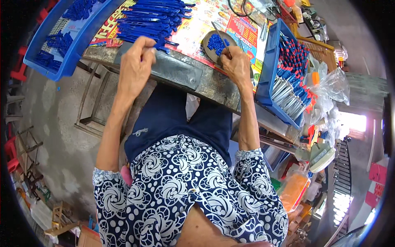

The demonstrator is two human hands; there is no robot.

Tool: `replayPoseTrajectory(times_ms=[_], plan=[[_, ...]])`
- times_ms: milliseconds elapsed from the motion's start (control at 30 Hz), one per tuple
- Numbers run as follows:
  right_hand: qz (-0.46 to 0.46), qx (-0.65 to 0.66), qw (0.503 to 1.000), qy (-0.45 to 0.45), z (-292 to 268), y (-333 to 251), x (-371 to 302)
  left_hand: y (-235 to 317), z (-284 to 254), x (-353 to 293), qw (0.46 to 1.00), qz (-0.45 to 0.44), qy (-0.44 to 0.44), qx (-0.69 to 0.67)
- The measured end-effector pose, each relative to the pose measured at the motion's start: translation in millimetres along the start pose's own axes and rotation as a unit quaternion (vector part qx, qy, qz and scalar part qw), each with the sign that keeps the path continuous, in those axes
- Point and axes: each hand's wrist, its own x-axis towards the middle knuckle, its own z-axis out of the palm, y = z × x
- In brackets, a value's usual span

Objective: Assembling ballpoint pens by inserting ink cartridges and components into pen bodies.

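Observation:
My left hand (138,61) is closed at the table's front edge, thumb and forefinger pinched on a blue plastic piece (161,43). Just beyond it lies a heap of long, slim blue plastic pieces (154,18), stacked side by side. My right hand (236,64) grips a long, thin metal tool (220,33), perhaps tweezers, which slants over a round dish (208,46). Small blue parts (217,43) lie in the dish, next to my right fingers. My fingers partly hide both held things.
A blue crate (70,57) with bundles of blue pieces stands at the far left. On the right, another blue crate (267,61) holds many metal rods with red and blue ends (290,78). Printed sheets (197,22) cover the table. Clear plastic bags (331,86) hang beyond the right crate.

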Motion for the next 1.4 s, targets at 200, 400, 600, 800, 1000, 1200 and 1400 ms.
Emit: replayPoseTrajectory(times_ms=[200, 400, 600, 800, 1000, 1200, 1400], plan=[[-0.026, -0.018, 0.999, -0.024, 2.8, -3.0, 8.5, -22.4, -4.6, 54.5, 0.977, 0.137, 0.052, 0.156], [-0.062, -0.032, 0.996, -0.047, 2.4, -4.7, 13.8, -46.5, -2.0, 113.0, 0.921, 0.301, 0.071, 0.237], [-0.073, -0.032, 0.995, -0.057, 0.7, -1.4, 9.8, -70.6, 18.5, 152.0, 0.907, 0.303, 0.03, 0.292], [-0.079, -0.033, 0.994, -0.064, -2.9, -0.3, 10.7, -78.9, 33.8, 168.9, 0.9, 0.303, 0.01, 0.313], [-0.04, 0.013, 0.998, -0.036, -1.0, -1.1, 12.4, -79.9, 30.7, 166.7, 0.894, 0.3, 0.019, 0.333], [-0.038, 0.083, 0.996, -0.01, 6.4, 19.3, 13.0, -59.4, 10.1, 141.0, 0.898, 0.302, 0.065, 0.313], [0.097, 0.272, 0.956, -0.052, -7.4, -6.1, 11.1, -19.5, -103.1, 118.5, 0.917, 0.167, 0.081, 0.354]])
